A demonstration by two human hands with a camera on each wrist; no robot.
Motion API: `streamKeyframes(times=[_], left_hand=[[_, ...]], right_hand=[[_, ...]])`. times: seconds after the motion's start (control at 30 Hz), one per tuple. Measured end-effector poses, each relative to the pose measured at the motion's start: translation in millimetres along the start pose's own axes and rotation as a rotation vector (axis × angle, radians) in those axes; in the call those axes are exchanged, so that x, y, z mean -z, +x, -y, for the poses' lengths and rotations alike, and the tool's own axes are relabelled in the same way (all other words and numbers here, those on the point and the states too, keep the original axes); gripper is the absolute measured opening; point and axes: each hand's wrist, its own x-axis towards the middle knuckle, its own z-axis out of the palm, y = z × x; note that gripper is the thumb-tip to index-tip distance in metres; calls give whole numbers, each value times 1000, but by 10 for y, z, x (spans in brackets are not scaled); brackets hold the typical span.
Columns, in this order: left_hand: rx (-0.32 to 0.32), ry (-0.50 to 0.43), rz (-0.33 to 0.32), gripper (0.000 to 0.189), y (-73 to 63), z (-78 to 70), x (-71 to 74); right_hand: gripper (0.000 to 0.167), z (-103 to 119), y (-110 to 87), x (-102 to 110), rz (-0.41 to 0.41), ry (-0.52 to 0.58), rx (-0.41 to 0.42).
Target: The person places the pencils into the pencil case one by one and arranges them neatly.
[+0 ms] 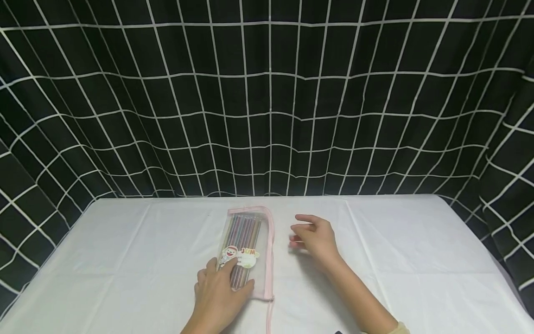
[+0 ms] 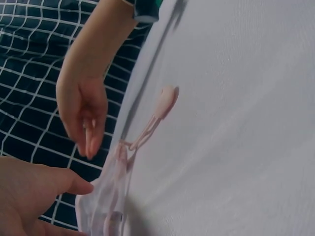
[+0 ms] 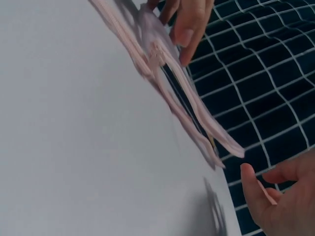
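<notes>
A clear pouch with pink zip trim (image 1: pixel 262 276) lies on the white-covered table. Through it show several slim coloured sticks, like pens or pencils (image 1: pixel 245 229), beneath a cartoon label (image 1: pixel 246 257). My left hand (image 1: pixel 223 290) rests on the pouch's near left part, fingers spread and thumb by the near end. To the right of the pouch, my right hand (image 1: pixel 319 236) hovers with loosely bent fingers and nothing in them. In the right wrist view the zipped edge (image 3: pixel 197 105) gapes, and the sticks are mostly hidden.
A pink cord with a teardrop-shaped tab (image 2: pixel 166 102) trails from the pouch's near corner onto the white tablecloth (image 1: pixel 125 260). Behind the table and at its sides hangs a black cloth with a white grid (image 1: pixel 258 102).
</notes>
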Motion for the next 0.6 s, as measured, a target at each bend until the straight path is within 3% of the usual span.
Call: streamKeyframes(times=[0.37, 0.6], left_hand=[[-97, 62, -10, 53, 119, 35, 162], [-198, 73, 0, 40, 215, 113, 278]], right_hand=[[43, -1, -164, 359, -7, -120, 23], [39, -1, -260, 552, 2, -233, 101]])
